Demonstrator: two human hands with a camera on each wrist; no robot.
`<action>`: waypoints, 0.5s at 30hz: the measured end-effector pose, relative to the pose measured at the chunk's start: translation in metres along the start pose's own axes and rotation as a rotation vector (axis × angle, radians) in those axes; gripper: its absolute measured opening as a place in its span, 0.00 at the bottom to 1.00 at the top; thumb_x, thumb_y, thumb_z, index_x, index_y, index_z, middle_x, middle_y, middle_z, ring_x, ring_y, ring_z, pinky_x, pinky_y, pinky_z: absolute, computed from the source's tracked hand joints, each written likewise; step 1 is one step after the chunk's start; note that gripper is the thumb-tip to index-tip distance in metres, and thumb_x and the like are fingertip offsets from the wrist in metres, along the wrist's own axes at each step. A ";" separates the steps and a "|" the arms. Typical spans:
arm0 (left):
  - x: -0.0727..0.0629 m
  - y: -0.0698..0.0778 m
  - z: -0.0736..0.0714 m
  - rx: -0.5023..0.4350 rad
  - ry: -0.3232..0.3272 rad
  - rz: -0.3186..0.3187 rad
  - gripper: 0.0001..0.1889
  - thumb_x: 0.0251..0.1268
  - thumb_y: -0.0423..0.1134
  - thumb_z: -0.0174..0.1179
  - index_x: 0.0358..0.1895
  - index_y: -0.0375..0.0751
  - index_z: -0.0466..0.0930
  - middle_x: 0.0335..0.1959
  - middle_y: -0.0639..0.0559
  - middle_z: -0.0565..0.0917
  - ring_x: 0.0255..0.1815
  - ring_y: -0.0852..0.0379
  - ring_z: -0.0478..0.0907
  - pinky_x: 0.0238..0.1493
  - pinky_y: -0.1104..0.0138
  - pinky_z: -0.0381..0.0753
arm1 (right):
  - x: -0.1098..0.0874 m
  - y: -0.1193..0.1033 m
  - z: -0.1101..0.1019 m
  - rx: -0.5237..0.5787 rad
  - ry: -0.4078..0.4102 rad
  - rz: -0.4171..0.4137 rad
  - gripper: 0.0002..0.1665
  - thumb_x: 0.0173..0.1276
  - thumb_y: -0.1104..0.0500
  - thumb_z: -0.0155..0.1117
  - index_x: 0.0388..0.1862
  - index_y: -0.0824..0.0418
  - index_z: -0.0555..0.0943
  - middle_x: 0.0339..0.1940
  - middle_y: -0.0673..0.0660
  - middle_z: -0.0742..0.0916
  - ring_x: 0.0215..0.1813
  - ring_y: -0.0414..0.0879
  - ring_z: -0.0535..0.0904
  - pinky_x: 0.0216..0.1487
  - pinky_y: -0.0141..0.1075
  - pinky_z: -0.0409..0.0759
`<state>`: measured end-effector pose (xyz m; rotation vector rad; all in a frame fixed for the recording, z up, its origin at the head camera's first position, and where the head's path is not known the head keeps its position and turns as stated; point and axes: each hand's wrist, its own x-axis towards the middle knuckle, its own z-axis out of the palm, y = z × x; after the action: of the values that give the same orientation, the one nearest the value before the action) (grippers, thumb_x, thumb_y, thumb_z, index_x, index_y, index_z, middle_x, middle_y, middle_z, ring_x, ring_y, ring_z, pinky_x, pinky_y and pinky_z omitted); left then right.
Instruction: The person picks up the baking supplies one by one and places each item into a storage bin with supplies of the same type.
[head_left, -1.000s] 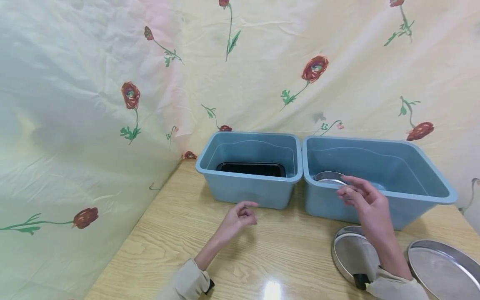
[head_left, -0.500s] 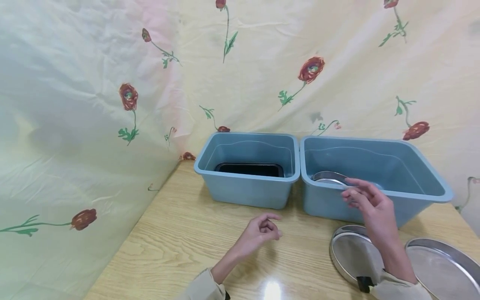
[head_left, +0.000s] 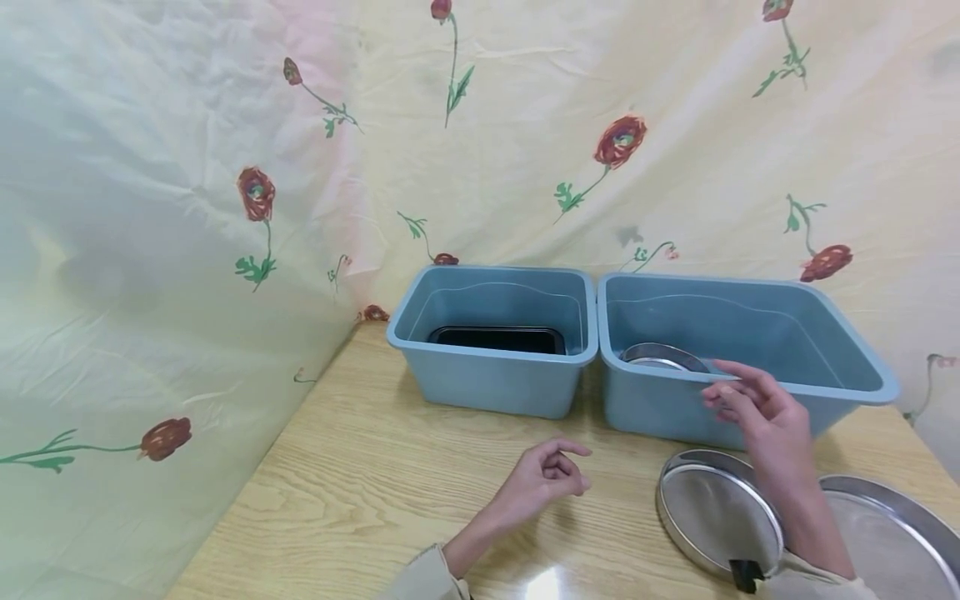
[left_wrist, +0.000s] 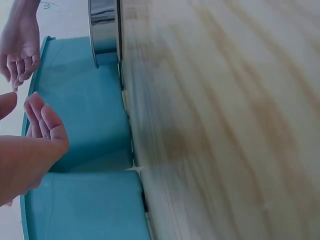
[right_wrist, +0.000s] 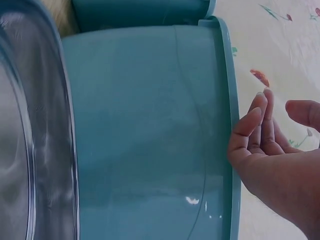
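Observation:
My left hand hovers over the table in front of the gap between two blue bins, fingers loosely bent and holding nothing. My right hand is raised by the front rim of the right blue bin, also with nothing in its fingers. Below the right forearm, a round metal pan lies on the table. A larger round metal pan is farther right, partly behind that forearm. Inside the right bin sits another round metal pan, its lower part hidden by the bin's wall.
The left blue bin stands close beside the right one and has a black rectangular pan in it. A flowered cloth hangs behind the bins and along the left side of the wooden table.
My left hand has moved right and a little toward me. The right hand has shifted slightly right and down, while the bins and pans stay where they were.

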<state>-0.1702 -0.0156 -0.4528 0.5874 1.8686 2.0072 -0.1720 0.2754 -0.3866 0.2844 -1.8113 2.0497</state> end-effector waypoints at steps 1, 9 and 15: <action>0.000 0.000 0.001 -0.001 -0.001 -0.001 0.20 0.66 0.28 0.64 0.60 0.34 0.80 0.33 0.57 0.82 0.34 0.64 0.82 0.46 0.71 0.82 | 0.000 0.000 -0.002 0.000 0.004 -0.002 0.18 0.78 0.72 0.57 0.63 0.65 0.81 0.37 0.50 0.91 0.40 0.39 0.87 0.43 0.25 0.82; 0.004 0.000 0.009 0.018 -0.017 -0.004 0.21 0.65 0.31 0.66 0.61 0.35 0.80 0.34 0.59 0.81 0.33 0.66 0.80 0.43 0.73 0.80 | -0.004 -0.001 -0.019 -0.073 0.043 -0.024 0.19 0.77 0.73 0.56 0.62 0.62 0.82 0.37 0.49 0.91 0.40 0.37 0.87 0.42 0.23 0.81; 0.007 0.002 0.014 0.017 -0.019 -0.011 0.21 0.65 0.31 0.67 0.61 0.36 0.81 0.33 0.59 0.81 0.32 0.66 0.79 0.42 0.73 0.80 | -0.006 -0.003 -0.031 -0.067 0.078 -0.037 0.20 0.76 0.75 0.56 0.62 0.63 0.82 0.36 0.49 0.91 0.39 0.37 0.87 0.40 0.22 0.81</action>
<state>-0.1687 -0.0003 -0.4500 0.5984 1.8758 1.9736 -0.1621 0.3057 -0.3907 0.2151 -1.8103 1.9433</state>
